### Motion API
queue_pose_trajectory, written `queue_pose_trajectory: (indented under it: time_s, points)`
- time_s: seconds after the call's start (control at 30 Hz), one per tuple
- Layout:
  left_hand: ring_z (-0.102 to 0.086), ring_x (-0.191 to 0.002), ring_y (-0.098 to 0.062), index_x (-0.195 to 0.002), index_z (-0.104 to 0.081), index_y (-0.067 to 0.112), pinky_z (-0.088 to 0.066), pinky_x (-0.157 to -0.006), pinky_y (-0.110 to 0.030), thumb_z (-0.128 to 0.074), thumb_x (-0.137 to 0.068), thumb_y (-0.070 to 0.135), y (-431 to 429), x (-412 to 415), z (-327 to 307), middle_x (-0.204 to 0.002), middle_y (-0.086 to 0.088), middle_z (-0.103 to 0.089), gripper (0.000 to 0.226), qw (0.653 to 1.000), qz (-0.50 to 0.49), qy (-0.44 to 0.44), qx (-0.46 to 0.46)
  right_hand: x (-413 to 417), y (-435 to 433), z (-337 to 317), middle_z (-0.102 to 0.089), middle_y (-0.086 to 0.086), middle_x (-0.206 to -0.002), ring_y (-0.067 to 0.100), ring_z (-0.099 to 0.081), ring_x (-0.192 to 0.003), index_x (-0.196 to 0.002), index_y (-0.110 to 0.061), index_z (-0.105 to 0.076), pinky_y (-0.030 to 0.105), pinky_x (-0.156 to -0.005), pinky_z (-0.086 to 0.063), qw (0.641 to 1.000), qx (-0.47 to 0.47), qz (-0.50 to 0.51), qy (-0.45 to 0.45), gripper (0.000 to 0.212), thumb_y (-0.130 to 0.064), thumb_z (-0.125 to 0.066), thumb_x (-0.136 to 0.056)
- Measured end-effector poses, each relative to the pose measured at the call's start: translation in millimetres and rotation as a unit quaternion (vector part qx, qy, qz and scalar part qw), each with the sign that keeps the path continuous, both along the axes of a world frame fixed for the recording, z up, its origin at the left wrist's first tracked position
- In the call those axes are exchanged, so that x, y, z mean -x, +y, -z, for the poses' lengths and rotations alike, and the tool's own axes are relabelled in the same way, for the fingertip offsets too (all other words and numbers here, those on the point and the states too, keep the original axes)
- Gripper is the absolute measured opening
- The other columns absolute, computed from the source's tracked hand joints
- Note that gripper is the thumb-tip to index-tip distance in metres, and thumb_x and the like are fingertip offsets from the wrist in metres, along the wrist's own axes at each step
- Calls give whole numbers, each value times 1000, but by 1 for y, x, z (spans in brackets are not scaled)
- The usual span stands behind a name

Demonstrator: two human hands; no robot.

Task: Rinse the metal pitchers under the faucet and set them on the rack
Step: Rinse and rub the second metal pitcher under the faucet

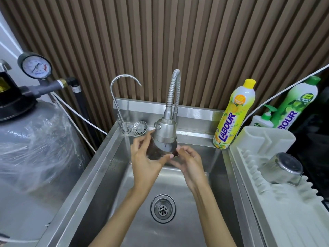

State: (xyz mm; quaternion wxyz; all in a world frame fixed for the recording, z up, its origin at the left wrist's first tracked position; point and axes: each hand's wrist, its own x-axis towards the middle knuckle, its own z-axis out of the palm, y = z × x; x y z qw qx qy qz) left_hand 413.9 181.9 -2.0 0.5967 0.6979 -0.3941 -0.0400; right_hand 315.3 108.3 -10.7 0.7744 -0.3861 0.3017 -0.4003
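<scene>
Metal round pitcher (153, 152) hovering under silver spray faucet (165, 130) | left hand (143, 158) gripping it | right hand (189, 162) apparently pinching its rim

**Clearances at the sink.** The spray head (165, 134) of the flexible faucet overhangs the rear of the basin (106, 175). The gap just beneath it is filled by the held pitcher (156, 150), the left hand (146, 157) and the right hand (188, 163). The front of the basin, above the drain (162, 208), is open between the forearms. On the rear ledge stand a gooseneck tap (122, 97), a strainer basket (140, 128) and a yellow detergent bottle (233, 114). On the dish rack (284, 220) at right, an inverted pitcher (283, 168) occupies the far ribs; the near ribs are free. A cutlery holder (263, 138) walls off the far end.
</scene>
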Motion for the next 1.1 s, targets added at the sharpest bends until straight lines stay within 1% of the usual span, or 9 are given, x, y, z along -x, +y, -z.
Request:
queue_pose_trajectory:
  time_s: [0.17,0.3,0.37,0.5,0.63,0.73,0.83,0.97,1.1]
  points:
    - [-57,-77,-9,-97,-67,31,-38,-67,-7,-67,-46,72,8,4,9,-77,8,-47,65,996,-35,22,-74,13,6,-18,-67,11,-73,23,-68,-67,-76,-5,-60,35,-56,-60,972,87,30,217,19,-21,-67,-84]
    - [-66,-82,-1,-97,-70,29,-43,-70,-3,-80,-57,50,8,6,14,-89,1,-73,46,974,87,200,-57,20,6,-39,-70,5,-73,26,-68,-70,-66,-17,-59,44,-71,-57,865,258,98,420,25,-35,-73,-76]
    - [-68,-93,-11,-108,-66,14,-46,-73,-6,-80,-66,20,3,8,13,-99,-6,-73,45,951,140,275,-29,21,5,-45,-71,0,-79,21,-67,-77,-66,-22,-55,39,-78,-55,854,301,104,411,22,-28,-72,-78]
    - [-63,-109,-10,-127,-51,18,-49,-89,-15,-77,-68,-1,-8,9,8,-121,-6,-65,67,944,151,290,48,19,3,-41,-68,-4,-107,5,-64,-96,-85,-18,-60,10,-82,-49,936,253,60,238,14,-4,-63,-85]
    - [-48,-123,1,-127,-43,38,-39,-103,-18,-83,-63,10,-5,-1,2,-130,14,-52,81,981,102,155,50,7,-1,-17,-66,4,-116,18,-63,-108,-78,-7,-50,29,-92,-52,992,109,-12,56,13,-2,-55,-90]
    - [-49,-114,0,-129,-50,23,-40,-95,-16,-87,-59,20,4,-3,-3,-116,12,-51,79,998,41,37,-1,2,1,-2,-65,9,-82,20,-67,-82,-75,-5,-50,38,-85,-57,999,22,-49,-6,17,-3,-51,-92]
    - [-48,-100,-12,-124,-57,21,-36,-84,-19,-86,-51,46,8,-1,-4,-98,8,-48,83,996,-45,-12,-69,3,7,2,-66,14,-75,25,-67,-72,-74,-6,-53,40,-73,-60,996,26,-53,67,17,-11,-56,-91]
    - [-61,-83,-16,-102,-67,25,-50,-79,-29,-67,-48,74,8,0,4,-84,1,-58,74,991,-36,33,-128,16,8,-14,-69,15,-84,22,-71,-73,-76,-6,-56,36,-55,-60,975,87,8,205,19,-20,-65,-86]
    - [-69,-85,-11,-97,-67,19,-52,-79,-23,-81,-58,50,4,3,9,-89,0,-72,51,979,69,153,-114,22,3,-31,-69,10,-77,27,-68,-74,-64,-23,-54,46,-67,-58,879,250,99,393,25,-32,-72,-77]
